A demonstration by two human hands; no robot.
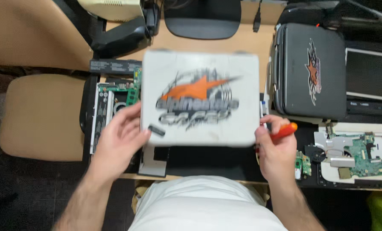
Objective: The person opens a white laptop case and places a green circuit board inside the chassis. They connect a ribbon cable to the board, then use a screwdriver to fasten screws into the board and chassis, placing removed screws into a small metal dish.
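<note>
A white laptop lid panel (199,77) with an orange and black star graphic is held flat above the desk, blurred by motion. My left hand (119,141) grips its left edge, thumb on top near a small dark slot. At the panel's right edge is my right hand (277,147), which touches the panel while also holding a red-handled screwdriver (285,130). Under the panel lies a dark laptop base (199,160), mostly hidden.
An opened laptop with green circuit boards (114,102) lies at left, a black battery (114,66) behind it. A black laptop with a star sticker (310,72) sits at right, a dismantled white base with a motherboard (358,156) in front. A tan chair (41,115) stands left.
</note>
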